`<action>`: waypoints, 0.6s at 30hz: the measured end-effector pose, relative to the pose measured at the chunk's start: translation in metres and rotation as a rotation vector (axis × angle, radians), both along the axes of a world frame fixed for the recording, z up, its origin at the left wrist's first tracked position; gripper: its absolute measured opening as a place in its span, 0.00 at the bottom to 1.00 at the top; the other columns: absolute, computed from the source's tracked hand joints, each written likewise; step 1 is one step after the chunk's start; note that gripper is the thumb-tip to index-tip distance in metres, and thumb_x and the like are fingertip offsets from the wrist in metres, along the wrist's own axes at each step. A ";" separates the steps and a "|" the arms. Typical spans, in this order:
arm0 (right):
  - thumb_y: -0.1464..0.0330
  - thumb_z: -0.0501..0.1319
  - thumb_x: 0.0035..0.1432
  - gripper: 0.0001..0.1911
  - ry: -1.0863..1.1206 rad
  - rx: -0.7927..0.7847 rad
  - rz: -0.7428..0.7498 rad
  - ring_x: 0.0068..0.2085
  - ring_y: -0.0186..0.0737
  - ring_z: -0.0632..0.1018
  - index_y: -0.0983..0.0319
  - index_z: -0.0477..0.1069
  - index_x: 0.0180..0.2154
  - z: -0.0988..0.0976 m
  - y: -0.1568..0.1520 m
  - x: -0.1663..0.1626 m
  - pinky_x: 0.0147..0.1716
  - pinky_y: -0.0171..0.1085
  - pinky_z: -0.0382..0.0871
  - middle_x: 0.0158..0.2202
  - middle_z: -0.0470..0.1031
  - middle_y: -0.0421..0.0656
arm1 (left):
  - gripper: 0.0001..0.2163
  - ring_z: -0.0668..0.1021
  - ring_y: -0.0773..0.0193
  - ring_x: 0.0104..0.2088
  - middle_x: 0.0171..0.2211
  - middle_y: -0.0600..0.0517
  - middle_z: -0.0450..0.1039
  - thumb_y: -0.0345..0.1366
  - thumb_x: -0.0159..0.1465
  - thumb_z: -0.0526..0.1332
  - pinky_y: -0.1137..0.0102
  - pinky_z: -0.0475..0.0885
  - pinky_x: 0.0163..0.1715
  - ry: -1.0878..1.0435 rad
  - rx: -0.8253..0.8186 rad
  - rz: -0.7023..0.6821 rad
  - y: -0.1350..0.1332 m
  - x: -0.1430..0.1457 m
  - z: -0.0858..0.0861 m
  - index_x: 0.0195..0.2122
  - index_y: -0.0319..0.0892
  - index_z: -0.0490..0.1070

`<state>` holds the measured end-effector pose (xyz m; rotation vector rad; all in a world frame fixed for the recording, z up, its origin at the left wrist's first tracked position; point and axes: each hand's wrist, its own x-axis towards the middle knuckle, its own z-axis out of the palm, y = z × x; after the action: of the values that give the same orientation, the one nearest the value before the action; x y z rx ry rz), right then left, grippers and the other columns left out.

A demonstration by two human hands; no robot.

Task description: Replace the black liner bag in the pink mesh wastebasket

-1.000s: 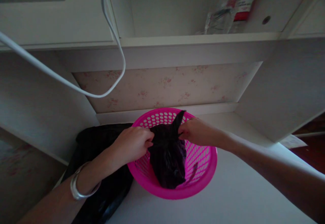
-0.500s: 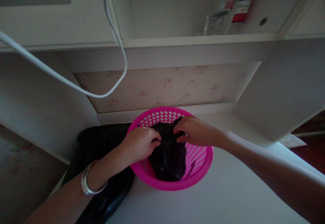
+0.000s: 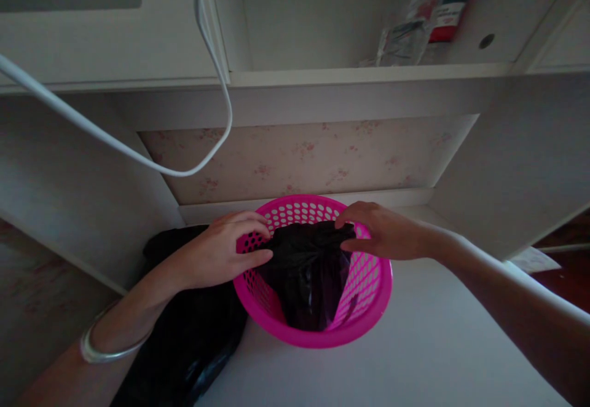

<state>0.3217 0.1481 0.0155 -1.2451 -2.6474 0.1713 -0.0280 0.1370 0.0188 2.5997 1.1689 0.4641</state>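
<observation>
A pink plastic basket (image 3: pixel 313 338) with a perforated wall stands on the white surface. Inside it lies a black plastic bag (image 3: pixel 304 278), spread wide across the basket between my two hands. At the basket's left rim, my left hand (image 3: pixel 230 247) has its fingers and thumb apart, the thumb against the bag's left edge. My right hand (image 3: pixel 385 232) reaches over the right rim, with the bag's upper right corner between its thumb and fingers. A silver bangle (image 3: pixel 113 355) circles my left wrist.
Left of the basket lies a larger black plastic bag (image 3: pixel 203 327), partly under my left arm. A white cable (image 3: pixel 184 172) hangs in front of the cabinet. Clear packaging (image 3: pixel 403 41) and a red-and-green package (image 3: pixel 449 13) stand on the shelf. White panels flank both sides.
My hands have moved apart, the left one outward and opening, the right one slightly to the right. The bag in the basket is now stretched wider.
</observation>
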 end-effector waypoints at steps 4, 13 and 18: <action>0.67 0.69 0.64 0.11 0.006 0.028 0.132 0.47 0.51 0.82 0.61 0.81 0.48 -0.009 -0.002 -0.026 0.52 0.48 0.70 0.43 0.85 0.48 | 0.19 0.81 0.50 0.54 0.52 0.47 0.83 0.44 0.65 0.72 0.57 0.73 0.58 0.006 0.040 -0.032 -0.011 0.041 -0.011 0.55 0.43 0.78; 0.57 0.65 0.67 0.12 0.451 -0.035 -0.067 0.38 0.45 0.81 0.57 0.81 0.37 -0.012 -0.007 0.030 0.38 0.42 0.72 0.37 0.84 0.44 | 0.07 0.83 0.56 0.43 0.41 0.51 0.83 0.36 0.71 0.62 0.61 0.73 0.49 -0.136 0.058 0.033 -0.007 -0.012 -0.010 0.39 0.46 0.81; 0.43 0.71 0.52 0.24 0.784 -0.194 -0.287 0.40 0.50 0.82 0.55 0.76 0.38 -0.034 -0.004 0.068 0.37 0.43 0.78 0.37 0.82 0.45 | 0.11 0.84 0.53 0.47 0.46 0.49 0.84 0.45 0.64 0.68 0.60 0.77 0.52 -0.405 -0.208 0.232 0.000 -0.062 -0.011 0.43 0.47 0.80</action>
<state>0.3894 0.1438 -0.0181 -1.2545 -1.7984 0.7153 -0.0899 0.1369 0.0081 2.0764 1.2946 0.8226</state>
